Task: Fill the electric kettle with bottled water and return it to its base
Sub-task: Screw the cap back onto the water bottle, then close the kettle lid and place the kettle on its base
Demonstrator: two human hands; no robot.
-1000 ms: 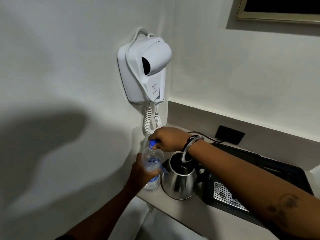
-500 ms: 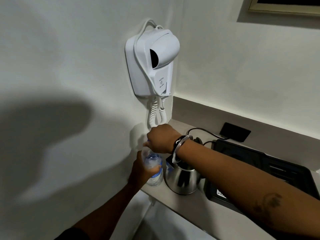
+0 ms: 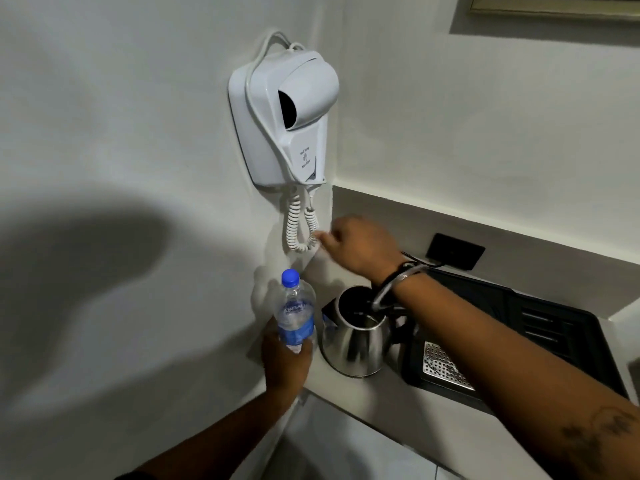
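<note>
A clear water bottle [image 3: 296, 317] with a blue cap [image 3: 290, 277] on it stands upright at the counter's left end, and my left hand [image 3: 285, 362] grips its lower part. Just to its right, the steel electric kettle [image 3: 353, 344] sits on the counter with its top open and a dark inside. My right hand [image 3: 360, 245] hovers above and behind the kettle, close to the coiled cord. Its fingers are curled and blurred, and nothing shows in them. I cannot make out the kettle's base.
A white wall-mounted hair dryer [image 3: 291, 119] hangs above with its coiled cord [image 3: 298, 230] dangling. A black tray [image 3: 554, 327] with a metal grate [image 3: 443, 368] lies right of the kettle. A black wall socket [image 3: 453, 251] with a cable sits behind, on the grey counter [image 3: 363, 403].
My right hand has come off the bottle's cap and risen up and to the right, toward the cord. The left hand still holds the bottle, now lower on its body.
</note>
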